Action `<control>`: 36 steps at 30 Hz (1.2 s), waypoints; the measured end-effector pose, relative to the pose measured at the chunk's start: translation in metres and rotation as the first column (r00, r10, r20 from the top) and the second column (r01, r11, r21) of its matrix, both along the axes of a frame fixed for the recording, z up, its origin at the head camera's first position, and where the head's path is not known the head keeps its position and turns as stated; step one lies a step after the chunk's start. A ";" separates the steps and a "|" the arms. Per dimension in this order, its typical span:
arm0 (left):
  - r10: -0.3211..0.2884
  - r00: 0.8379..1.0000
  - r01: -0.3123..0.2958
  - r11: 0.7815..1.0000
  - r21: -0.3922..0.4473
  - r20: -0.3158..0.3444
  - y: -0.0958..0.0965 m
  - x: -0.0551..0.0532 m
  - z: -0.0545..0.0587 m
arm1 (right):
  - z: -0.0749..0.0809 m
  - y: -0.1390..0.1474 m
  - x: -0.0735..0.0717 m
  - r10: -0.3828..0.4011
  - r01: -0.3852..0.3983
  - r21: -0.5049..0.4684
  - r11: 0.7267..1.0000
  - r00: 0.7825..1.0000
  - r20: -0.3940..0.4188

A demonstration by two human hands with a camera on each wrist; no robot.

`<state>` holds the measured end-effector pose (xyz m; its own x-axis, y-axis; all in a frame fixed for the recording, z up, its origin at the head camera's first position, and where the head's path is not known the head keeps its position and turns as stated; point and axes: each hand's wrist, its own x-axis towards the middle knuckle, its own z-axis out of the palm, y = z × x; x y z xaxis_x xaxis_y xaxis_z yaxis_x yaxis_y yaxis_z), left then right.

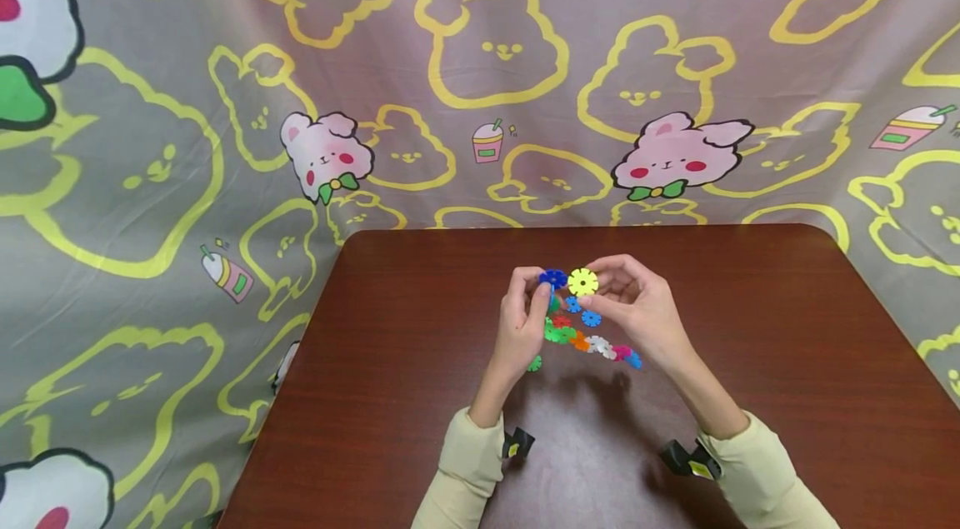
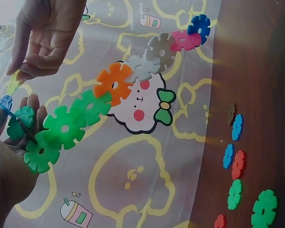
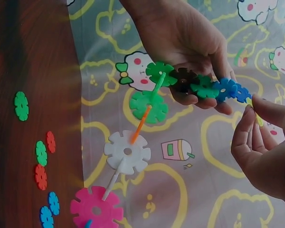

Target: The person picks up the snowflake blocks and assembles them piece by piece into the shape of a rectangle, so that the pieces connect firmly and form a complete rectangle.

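My left hand (image 1: 521,314) grips a chain of slotted plastic discs, its thumb and fingers around the blue and green end. From that hand the chain hangs out past a green disc (image 2: 61,118), an orange disc (image 2: 104,88), a white disc (image 3: 115,153) and a pink disc (image 3: 85,209). Between thumb and fingertips my right hand (image 1: 651,316) pinches a yellow disc (image 1: 576,276). The yellow disc meets the dark blue disc (image 1: 553,274) at the chain's end; whether their slots are joined, I cannot tell.
Loose slotted discs lie on the brown table (image 1: 420,296) beneath the hands, among them a green disc (image 2: 270,209), a red disc (image 3: 41,183) and a blue disc (image 1: 592,314). Behind the table hangs a cartoon-printed cloth (image 1: 525,171).
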<state>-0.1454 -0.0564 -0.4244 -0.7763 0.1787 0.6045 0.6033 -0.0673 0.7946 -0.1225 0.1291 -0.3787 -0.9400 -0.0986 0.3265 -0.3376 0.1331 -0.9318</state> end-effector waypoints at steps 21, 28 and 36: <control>-0.015 1.000 0.015 1.000 0.019 -0.013 0.001 0.001 -0.002 | 0.001 -0.001 0.000 -0.034 0.035 -0.030 0.999 0.999 0.029; -0.019 0.999 0.020 1.000 0.013 -0.027 0.001 -0.001 -0.003 | 0.001 -0.002 -0.001 -0.027 0.028 -0.041 0.999 0.999 0.031; 0.014 0.998 -0.015 1.000 -0.011 -0.054 0.001 -0.001 -0.003 | 0.002 -0.004 0.001 -0.014 0.016 -0.022 1.000 0.997 0.078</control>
